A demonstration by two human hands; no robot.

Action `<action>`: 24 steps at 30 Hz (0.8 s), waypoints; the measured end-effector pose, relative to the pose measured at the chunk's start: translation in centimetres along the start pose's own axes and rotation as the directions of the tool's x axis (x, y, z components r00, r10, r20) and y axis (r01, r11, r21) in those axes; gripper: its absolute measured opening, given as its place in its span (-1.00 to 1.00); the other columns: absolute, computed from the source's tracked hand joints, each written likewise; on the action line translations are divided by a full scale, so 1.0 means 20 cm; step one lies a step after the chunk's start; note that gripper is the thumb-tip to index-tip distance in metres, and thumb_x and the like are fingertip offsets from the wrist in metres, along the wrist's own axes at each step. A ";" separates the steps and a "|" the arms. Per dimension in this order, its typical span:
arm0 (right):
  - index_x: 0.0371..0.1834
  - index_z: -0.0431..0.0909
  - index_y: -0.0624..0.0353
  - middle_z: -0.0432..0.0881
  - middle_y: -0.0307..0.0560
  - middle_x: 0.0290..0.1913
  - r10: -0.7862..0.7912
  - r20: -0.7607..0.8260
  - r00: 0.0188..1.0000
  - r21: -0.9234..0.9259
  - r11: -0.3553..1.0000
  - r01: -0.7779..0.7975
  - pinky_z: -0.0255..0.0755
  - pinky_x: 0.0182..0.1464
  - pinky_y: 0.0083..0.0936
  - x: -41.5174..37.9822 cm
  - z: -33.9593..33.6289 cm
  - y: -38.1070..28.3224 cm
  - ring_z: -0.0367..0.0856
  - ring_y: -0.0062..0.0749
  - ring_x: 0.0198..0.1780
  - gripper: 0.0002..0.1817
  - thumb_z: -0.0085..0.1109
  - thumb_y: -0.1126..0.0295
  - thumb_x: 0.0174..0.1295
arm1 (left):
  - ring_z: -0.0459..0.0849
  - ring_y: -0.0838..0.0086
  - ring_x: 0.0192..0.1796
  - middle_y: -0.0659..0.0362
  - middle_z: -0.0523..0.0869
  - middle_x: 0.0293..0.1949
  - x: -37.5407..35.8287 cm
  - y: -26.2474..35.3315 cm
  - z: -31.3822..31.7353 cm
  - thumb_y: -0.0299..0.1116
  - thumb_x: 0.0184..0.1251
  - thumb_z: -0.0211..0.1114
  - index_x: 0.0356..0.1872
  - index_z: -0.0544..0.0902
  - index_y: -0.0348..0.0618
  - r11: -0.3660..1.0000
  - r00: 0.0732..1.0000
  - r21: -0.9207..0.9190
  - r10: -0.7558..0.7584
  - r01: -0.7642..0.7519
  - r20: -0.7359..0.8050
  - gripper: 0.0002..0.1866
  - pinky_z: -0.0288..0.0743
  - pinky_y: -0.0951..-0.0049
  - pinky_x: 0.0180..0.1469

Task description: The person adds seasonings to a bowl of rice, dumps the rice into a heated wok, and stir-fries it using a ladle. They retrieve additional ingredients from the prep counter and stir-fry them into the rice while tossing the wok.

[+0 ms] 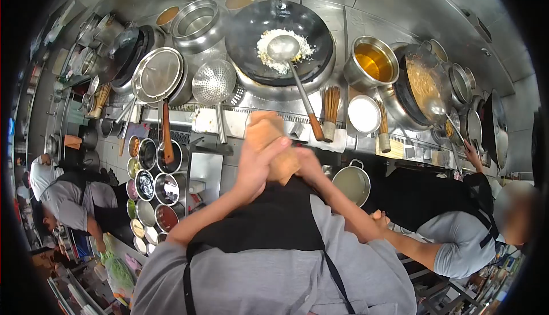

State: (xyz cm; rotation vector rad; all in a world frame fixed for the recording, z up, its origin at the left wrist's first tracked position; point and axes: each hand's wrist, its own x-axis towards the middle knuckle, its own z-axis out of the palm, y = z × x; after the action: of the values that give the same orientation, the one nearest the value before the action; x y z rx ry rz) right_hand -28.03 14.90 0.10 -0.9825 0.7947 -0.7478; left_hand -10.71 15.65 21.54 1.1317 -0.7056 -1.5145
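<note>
Both of my hands are raised in front of my apron, closed around a crumpled orange-brown cloth (267, 135). My left hand (254, 169) wraps its left side, with the thumb across it. My right hand (307, 166), slightly blurred, grips the lower right part. Beyond them sits a black wok (246, 34) holding white rice (303, 49) with yellow bits. A ladle (283, 47) rests its bowl on the rice, and its wooden handle leans over the wok's near rim.
A perforated skimmer (214, 81) and a mesh strainer (159, 74) lie left of the wok. An oil pot (374, 63), bamboo brush (331, 109) and white bowl (364, 114) are at right. One person (463, 235) works at right, another (77, 197) at left.
</note>
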 end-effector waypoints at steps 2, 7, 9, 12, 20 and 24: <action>-0.23 0.48 0.18 0.62 -0.08 -0.41 0.223 -0.062 0.973 0.699 0.706 -0.117 0.49 -0.31 -0.32 0.08 -0.24 0.12 0.65 -0.21 -0.32 -0.55 -0.25 0.03 0.52 | 0.69 0.41 -0.07 0.10 0.68 -0.13 0.25 -0.05 -0.10 -0.34 0.28 0.41 0.10 0.50 -0.23 0.970 0.991 0.217 0.096 -0.113 0.088 -0.58 0.57 0.39 0.01; 0.31 0.36 0.16 0.43 0.27 0.27 0.133 -0.411 0.902 0.515 0.850 0.109 0.50 0.08 -0.15 0.06 -0.05 -0.64 0.59 0.10 0.11 -0.39 -0.11 -0.13 0.47 | 0.66 0.01 -0.02 -0.02 0.65 -0.06 1.01 -0.26 -0.43 -0.26 0.10 0.47 0.08 0.48 -0.17 0.287 0.811 0.798 0.448 -0.529 0.377 -0.46 0.53 0.19 0.09; 0.30 0.37 0.13 0.49 0.06 0.17 -0.027 -0.498 0.867 0.145 0.983 0.114 0.47 0.07 -0.25 0.10 -0.06 -0.75 0.60 -0.07 0.07 -0.53 0.22 0.28 0.38 | 0.64 -0.05 -0.01 -0.03 0.64 -0.06 1.22 -0.33 -0.52 -0.27 0.07 0.46 0.04 0.48 -0.15 0.155 0.753 0.800 0.476 -0.579 0.454 -0.49 0.52 0.11 0.07; 0.06 0.55 0.18 0.54 -0.10 0.03 -0.453 -0.482 0.750 -0.634 0.771 0.059 0.46 0.01 -0.45 0.26 0.01 -1.02 0.61 -0.41 -0.07 -0.64 0.38 0.47 0.21 | 0.64 -0.04 -0.02 0.00 0.63 -0.06 1.30 -0.34 -0.54 -0.27 0.08 0.43 -0.02 0.47 -0.11 0.221 0.820 0.814 0.365 -0.537 0.442 -0.55 0.52 0.04 0.01; -0.57 0.51 0.20 0.47 -0.15 -0.62 -0.544 -0.083 0.835 -0.332 0.805 0.492 0.37 -0.37 -0.45 1.35 0.05 -1.83 0.45 -0.36 -0.59 -0.62 0.22 0.19 0.35 | 0.66 -0.04 -0.02 0.04 0.66 -0.07 1.27 -0.25 -0.52 -0.18 0.15 0.37 -0.01 0.48 -0.07 0.319 0.921 0.869 0.226 -0.378 0.318 -0.58 0.51 -0.03 -0.07; -0.47 0.43 0.20 0.28 -0.30 -0.72 -0.793 -0.043 0.608 -0.117 0.608 0.785 0.22 -0.67 -0.55 1.45 0.07 -2.26 0.23 -0.53 -0.75 -0.46 0.00 -0.08 0.47 | 0.67 -0.10 -0.07 -0.04 0.70 -0.08 1.15 -0.16 -0.50 -0.31 0.08 0.38 0.00 0.50 -0.10 0.496 0.906 0.775 0.356 -0.391 0.230 -0.57 0.53 0.03 -0.08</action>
State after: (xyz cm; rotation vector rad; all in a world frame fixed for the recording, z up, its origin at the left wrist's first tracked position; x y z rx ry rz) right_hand -20.38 -25.04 35.10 -1.4105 0.4285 -1.5553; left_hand -2.45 -4.24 8.40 1.4714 -1.6791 -0.7907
